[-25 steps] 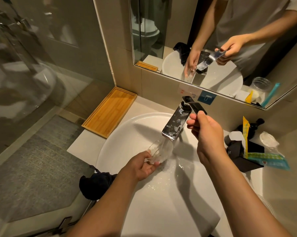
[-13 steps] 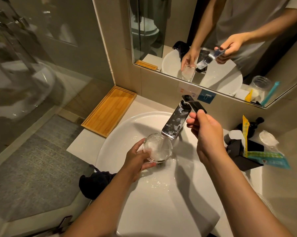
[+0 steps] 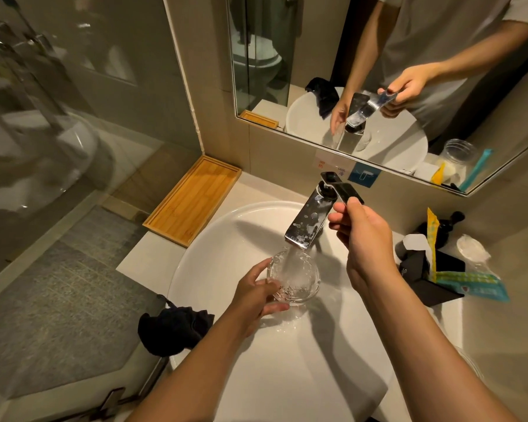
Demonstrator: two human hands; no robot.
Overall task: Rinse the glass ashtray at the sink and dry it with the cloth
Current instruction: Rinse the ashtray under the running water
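Observation:
My left hand grips the round glass ashtray by its left rim, mouth up, over the white sink basin. Water streams from the chrome faucet straight into the ashtray and splashes. The faucet's flat lever handle is pinched by the fingers of my right hand. A dark cloth lies bunched on the sink's front left edge, untouched.
A bamboo tray lies on the counter left of the basin. To the right stands a black holder with toiletry packets and a wrapped cup. A mirror hangs above; a glass shower wall stands at left.
The ashtray went from tilted on edge under the stream to upright and mouth up, and now sits lower with water pouring into it. My right hand stays on the lever.

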